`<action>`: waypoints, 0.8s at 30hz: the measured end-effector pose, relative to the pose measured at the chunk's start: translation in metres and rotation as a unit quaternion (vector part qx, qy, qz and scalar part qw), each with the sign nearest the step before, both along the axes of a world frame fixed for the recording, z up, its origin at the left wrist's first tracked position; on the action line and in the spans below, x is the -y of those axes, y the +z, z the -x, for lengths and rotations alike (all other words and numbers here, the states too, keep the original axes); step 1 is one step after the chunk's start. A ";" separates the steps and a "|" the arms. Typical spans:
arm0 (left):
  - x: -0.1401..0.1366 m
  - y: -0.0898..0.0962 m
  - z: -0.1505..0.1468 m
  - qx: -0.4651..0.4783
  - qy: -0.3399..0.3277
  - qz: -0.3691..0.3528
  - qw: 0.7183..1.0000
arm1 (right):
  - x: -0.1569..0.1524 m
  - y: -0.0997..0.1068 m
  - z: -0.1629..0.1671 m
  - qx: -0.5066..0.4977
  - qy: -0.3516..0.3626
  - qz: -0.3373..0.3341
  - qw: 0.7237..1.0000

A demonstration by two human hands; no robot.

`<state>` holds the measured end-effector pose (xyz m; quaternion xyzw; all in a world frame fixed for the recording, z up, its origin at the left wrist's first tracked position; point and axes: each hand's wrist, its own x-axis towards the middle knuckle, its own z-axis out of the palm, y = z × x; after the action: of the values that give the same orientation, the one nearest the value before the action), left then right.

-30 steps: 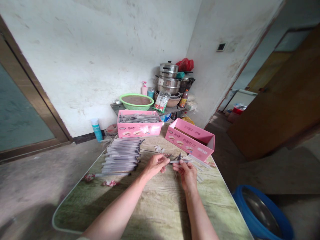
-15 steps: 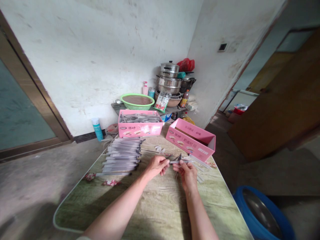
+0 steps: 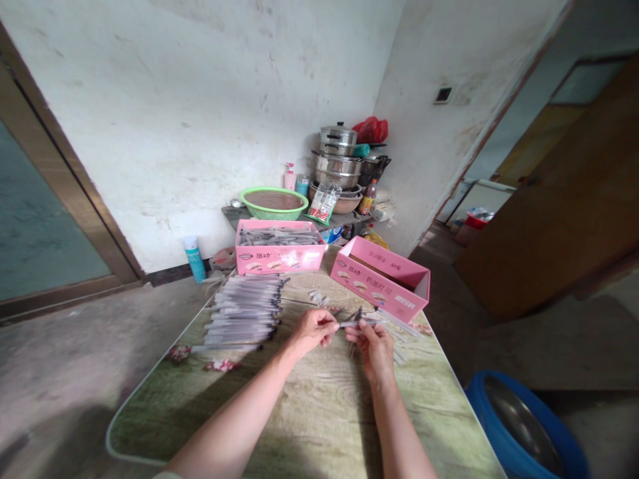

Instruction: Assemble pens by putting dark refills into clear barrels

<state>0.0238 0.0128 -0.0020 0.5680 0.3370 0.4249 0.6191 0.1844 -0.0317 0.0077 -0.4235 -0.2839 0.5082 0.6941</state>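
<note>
Between my two hands lies a slim, pale translucent pen [image 3: 349,324], level above the table. My left hand [image 3: 315,327] pinches its left end between thumb and fingers. My right hand [image 3: 373,340] grips it further right, and small dark pieces [image 3: 357,314] show just beyond those fingertips. A row of similar pens [image 3: 244,309] with dark ends lies stacked side by side to the left. Past my hands are some small white pieces [image 3: 318,298]. More pale tubes [image 3: 399,326] lie loose beside my right hand, partly hidden by it.
A pink box [image 3: 279,258] full of pens stands at the back of the wood-patterned table [image 3: 319,412]. Another pink box [image 3: 382,283] sits angled at the right. Behind are a green basin [image 3: 274,213] and stacked pots [image 3: 338,159]. A blue tub [image 3: 524,426] stands at lower right.
Almost nothing differs. My left hand has shifted very slightly, while my right hand keeps its place and the pen stays between them.
</note>
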 end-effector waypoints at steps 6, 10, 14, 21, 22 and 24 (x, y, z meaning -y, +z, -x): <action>-0.001 0.000 0.001 0.002 0.036 0.018 0.999 | 0.000 0.001 0.000 -0.003 -0.008 0.002 1.000; 0.001 -0.002 -0.001 -0.042 -0.003 -0.004 0.999 | 0.000 0.001 0.000 0.004 0.004 0.000 1.000; -0.001 0.000 -0.001 -0.030 0.024 -0.049 0.998 | -0.001 0.000 -0.001 0.003 0.005 0.002 1.000; -0.019 -0.002 0.012 -0.279 0.171 -0.278 0.903 | -0.001 -0.001 -0.004 -0.006 -0.018 0.000 1.000; -0.022 -0.005 0.013 -0.321 0.163 -0.283 0.889 | -0.001 -0.001 -0.004 -0.007 -0.018 0.001 1.000; -0.026 -0.011 0.014 -0.380 0.137 -0.286 0.869 | -0.001 0.000 -0.003 -0.009 -0.019 0.004 1.000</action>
<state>0.0098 0.0389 -0.0134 0.7856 0.4848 0.3344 0.1894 0.1876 -0.0310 0.0078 -0.4271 -0.2680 0.4997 0.7043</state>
